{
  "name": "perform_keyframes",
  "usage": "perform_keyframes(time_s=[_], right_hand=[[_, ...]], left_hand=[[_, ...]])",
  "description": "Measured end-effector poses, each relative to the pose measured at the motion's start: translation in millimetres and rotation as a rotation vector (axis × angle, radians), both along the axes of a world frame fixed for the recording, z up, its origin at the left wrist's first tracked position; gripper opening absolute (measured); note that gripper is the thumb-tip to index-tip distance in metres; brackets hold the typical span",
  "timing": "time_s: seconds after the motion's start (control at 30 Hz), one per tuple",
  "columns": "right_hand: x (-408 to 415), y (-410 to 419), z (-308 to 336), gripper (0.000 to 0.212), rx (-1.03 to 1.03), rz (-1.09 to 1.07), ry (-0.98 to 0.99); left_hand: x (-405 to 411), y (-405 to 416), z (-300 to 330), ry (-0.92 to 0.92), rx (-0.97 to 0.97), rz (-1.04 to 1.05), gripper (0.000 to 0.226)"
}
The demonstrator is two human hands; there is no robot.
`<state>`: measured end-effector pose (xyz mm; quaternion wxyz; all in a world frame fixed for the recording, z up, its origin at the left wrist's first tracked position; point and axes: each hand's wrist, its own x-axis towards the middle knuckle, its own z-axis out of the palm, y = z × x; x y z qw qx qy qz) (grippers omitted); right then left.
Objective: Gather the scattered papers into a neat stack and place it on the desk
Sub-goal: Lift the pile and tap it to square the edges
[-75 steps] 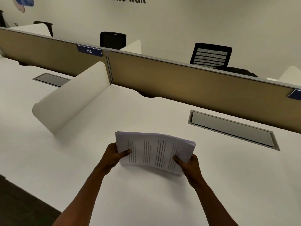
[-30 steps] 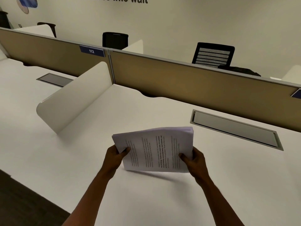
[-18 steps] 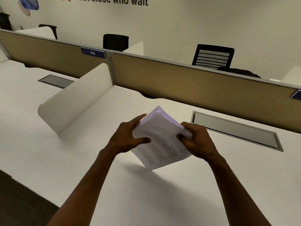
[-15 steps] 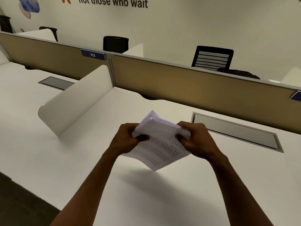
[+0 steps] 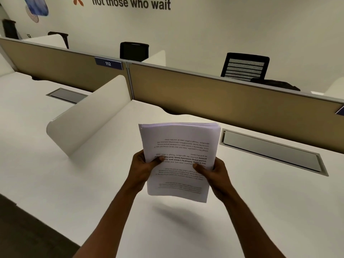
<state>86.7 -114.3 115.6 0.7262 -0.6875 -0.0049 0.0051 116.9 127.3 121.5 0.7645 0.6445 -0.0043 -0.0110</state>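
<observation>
A thick stack of white printed papers (image 5: 178,144) is held up in the air above the white desk (image 5: 93,183), long side pointing away from me, its text upside down. My left hand (image 5: 143,165) grips the stack's left edge with the thumb on the top sheet. My right hand (image 5: 214,173) grips the right edge the same way. The stack's lower edge hangs clear of the desk and casts a shadow under it. The sheets' far edges are slightly fanned.
A curved white side divider (image 5: 89,116) stands on the desk to the left. A tan partition (image 5: 223,101) with a "112" label (image 5: 108,63) runs along the back. A grey cable hatch (image 5: 270,151) lies at the right, another hatch (image 5: 67,95) at the left. Black chairs (image 5: 245,67) stand behind.
The stack went from lying crosswise low over the desk to being turned a quarter turn and lifted; both hands regripped its sides and it now points away from me.
</observation>
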Motion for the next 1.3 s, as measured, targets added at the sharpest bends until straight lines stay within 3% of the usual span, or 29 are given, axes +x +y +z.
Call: perform_keyframes(time_s=[0.1, 0.3, 0.83, 1.0, 1.1, 1.2, 1.3], right_hand=[[-2.2, 9.4, -21.4, 0.029, 0.007, -0.103, -0.001], [-14.8, 13.9, -64.6, 0.031, 0.016, -0.146, 0.091], [-13.2, 8.8, -83.7, 0.048, -0.054, -0.137, 0.111], [-15.5, 8.5, -87.8, 0.035, -0.111, -0.16, 0.109], [-9.6, 0.2, -75.3, 0.027, -0.246, -0.15, 0.057], [-3.6, -9.2, -55.5, 0.023, -0.404, -0.126, -0.037], [2.9, -13.9, -36.6, 0.023, -0.551, -0.08, -0.118]], left_hand=[[-3.7, 0.7, -16.7, 0.018, 0.044, 0.029, 0.024], [-13.7, -0.1, -55.3, 0.098, 0.205, 0.03, 0.024], [-18.7, -4.8, -69.9, 0.065, 0.338, 0.022, 0.031], [-25.5, -3.7, -67.2, 0.071, 0.398, 0.026, 0.028], [-25.0, 3.6, -39.0, -0.06, 0.441, 0.154, 0.048], [-16.8, 15.9, 5.7, -0.384, 0.697, 0.324, 0.096], [-4.6, 18.8, 58.1, -0.598, 0.989, 0.211, 0.101]])
